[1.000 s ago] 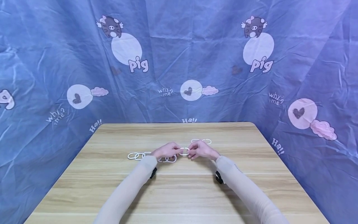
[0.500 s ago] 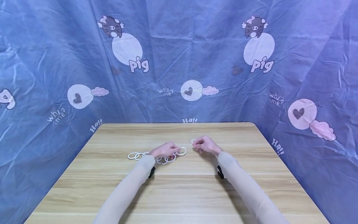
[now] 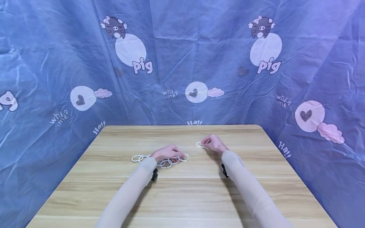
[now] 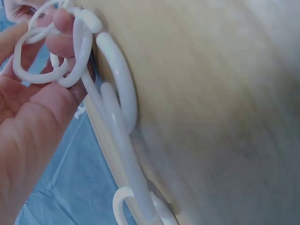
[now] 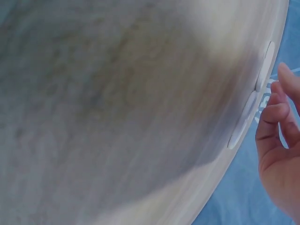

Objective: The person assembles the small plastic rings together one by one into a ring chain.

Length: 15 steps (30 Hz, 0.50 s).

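My left hand [image 3: 169, 152] pinches a white plastic chain [image 3: 166, 164] made of several oval links. In the left wrist view, the thumb and fingers [image 4: 61, 44] hold links near the chain's right end. More of the chain trails onto the table, and my hand and sleeve cover part of it in the head view. Farther back on the right, my right hand [image 3: 214, 144] hovers with loosely bent fingers next to a loose white link [image 3: 199, 144]. The right wrist view shows two separate links, a nearer link [image 5: 243, 121] and another link [image 5: 266, 68], lying flat near the fingertips.
The wooden table [image 3: 182, 196] has its far edge beyond both hands. A blue patterned curtain [image 3: 171, 57] hangs behind it and along both sides. A black wrist strap [image 3: 154, 174] shows below the left sleeve.
My right hand has let go of the chain's end link and moved back and right to the loose links. My left hand has stayed on the chain, and its end link has lowered slightly.
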Motion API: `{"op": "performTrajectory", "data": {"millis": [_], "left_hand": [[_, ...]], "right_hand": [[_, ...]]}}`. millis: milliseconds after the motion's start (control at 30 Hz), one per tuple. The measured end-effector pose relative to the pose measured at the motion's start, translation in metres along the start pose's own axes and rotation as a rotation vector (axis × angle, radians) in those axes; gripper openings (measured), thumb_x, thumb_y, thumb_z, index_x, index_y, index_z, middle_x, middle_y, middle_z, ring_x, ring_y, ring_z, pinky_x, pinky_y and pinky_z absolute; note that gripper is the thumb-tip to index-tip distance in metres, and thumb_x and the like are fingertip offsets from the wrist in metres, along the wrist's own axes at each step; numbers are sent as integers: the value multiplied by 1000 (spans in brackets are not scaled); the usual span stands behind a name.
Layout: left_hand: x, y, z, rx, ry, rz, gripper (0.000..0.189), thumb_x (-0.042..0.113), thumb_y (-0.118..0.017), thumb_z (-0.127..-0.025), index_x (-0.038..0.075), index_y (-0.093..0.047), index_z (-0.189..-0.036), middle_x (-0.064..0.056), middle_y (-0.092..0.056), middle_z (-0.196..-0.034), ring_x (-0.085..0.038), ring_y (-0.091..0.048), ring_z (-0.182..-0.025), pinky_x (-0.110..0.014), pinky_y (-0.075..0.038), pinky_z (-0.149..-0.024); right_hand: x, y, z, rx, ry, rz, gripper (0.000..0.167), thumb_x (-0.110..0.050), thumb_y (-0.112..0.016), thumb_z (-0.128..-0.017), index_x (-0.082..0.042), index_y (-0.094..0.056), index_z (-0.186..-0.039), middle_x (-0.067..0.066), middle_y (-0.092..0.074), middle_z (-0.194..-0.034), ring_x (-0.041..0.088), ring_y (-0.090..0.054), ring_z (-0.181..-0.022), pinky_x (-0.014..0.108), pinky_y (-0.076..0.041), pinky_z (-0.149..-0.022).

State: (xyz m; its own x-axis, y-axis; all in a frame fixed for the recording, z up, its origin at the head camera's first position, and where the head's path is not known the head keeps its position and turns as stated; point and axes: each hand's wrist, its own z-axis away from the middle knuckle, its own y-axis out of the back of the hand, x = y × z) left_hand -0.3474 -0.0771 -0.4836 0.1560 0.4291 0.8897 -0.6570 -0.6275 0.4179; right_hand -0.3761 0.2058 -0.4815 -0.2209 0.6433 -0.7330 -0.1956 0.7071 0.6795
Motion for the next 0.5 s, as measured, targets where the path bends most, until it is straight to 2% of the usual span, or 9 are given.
{"op": "performTrajectory", "data": {"millis": [133, 333, 500], "left_hand": [[-1, 1, -1, -16, 4, 15, 22, 17, -62, -96, 0, -74, -102, -5, -72, -82, -9, -55, -61, -20, -47, -56], [-4, 1, -2, -24, 8, 27, 19, 13, -66, -92, -2, -74, -99, -3, -70, -74, -10, -54, -58, -20, -45, -55], [-4, 2, -1, -18, 12, 24, 18, 13, -67, -91, -1, -75, -99, -4, -70, -74, -11, -55, -58, -20, -47, -55]], "right_hand": [[2, -1, 0, -38, 30, 38, 20, -1, -73, -82, -1, -73, -101, 14, -71, -101, 18, -61, -81, 29, -51, -75], [6, -5, -3, -50, -1, 91, 16, 0, -73, -82, -3, -74, -98, 13, -71, -102, 20, -62, -88, 38, -52, -88], [6, -6, -2, -38, 3, 83, 12, 2, -72, -83, 0, -74, -95, 16, -72, -101, 21, -64, -89, 39, -52, -90]]}}
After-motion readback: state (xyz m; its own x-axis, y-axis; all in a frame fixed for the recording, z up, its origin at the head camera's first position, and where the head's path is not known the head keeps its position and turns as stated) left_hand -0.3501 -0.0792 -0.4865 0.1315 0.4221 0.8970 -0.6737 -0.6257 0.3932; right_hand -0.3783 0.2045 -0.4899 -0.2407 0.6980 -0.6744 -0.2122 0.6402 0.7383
